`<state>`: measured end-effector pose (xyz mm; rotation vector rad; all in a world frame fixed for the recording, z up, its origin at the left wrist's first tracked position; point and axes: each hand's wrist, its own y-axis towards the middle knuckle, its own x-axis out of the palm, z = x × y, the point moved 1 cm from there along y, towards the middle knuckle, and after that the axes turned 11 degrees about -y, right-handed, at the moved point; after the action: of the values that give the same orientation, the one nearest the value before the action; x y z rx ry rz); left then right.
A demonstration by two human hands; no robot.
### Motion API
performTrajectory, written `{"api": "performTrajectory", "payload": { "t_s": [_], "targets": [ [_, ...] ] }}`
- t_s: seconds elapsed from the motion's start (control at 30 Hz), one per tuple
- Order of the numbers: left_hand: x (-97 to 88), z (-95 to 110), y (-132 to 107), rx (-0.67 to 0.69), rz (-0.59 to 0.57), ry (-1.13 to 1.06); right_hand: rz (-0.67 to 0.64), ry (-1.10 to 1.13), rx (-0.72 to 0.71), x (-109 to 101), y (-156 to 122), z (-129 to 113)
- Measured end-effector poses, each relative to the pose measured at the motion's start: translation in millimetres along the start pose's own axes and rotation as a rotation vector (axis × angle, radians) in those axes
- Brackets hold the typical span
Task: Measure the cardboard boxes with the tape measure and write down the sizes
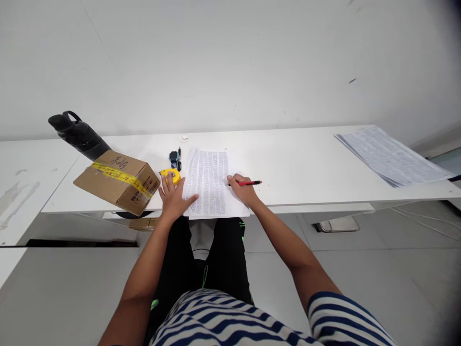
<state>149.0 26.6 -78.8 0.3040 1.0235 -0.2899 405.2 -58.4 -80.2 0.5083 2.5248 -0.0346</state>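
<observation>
Sheet: here's the handwritten sheet (208,185), lying on the white desk (295,163) in front of the person.
Right hand: at the sheet's right side, the right hand (243,190) has thumb and fingers clamped on a red pen (251,183).
Left hand: over the sheet's left edge, the left hand (174,198) spreads its fingers apart, thumb on the paper, fingertips at a yellow tape measure (174,175); whether they press it, I can't tell.
Columns: dense writing fills most of the sheet, so much looks done; a blank strip remains along its right.
Surroundings: cardboard box (108,183) left of the sheet, black bottle (84,138) beyond; papers (389,156) well right.
</observation>
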Motion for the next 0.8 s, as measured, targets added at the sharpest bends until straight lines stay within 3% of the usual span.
{"api": "performTrajectory", "payload": {
  "t_s": [0.4, 0.8],
  "targets": [
    [1.1, 0.3, -1.8, 0.01, 0.018, 0.015, -0.065, 0.049, -0.012, 4.2, -0.2, -1.2],
    [1.2, 2.0, -2.9, 0.006, 0.044, 0.023, -0.01, 0.051, -0.008, 4.6, 0.5, 3.5]
  ]
}}
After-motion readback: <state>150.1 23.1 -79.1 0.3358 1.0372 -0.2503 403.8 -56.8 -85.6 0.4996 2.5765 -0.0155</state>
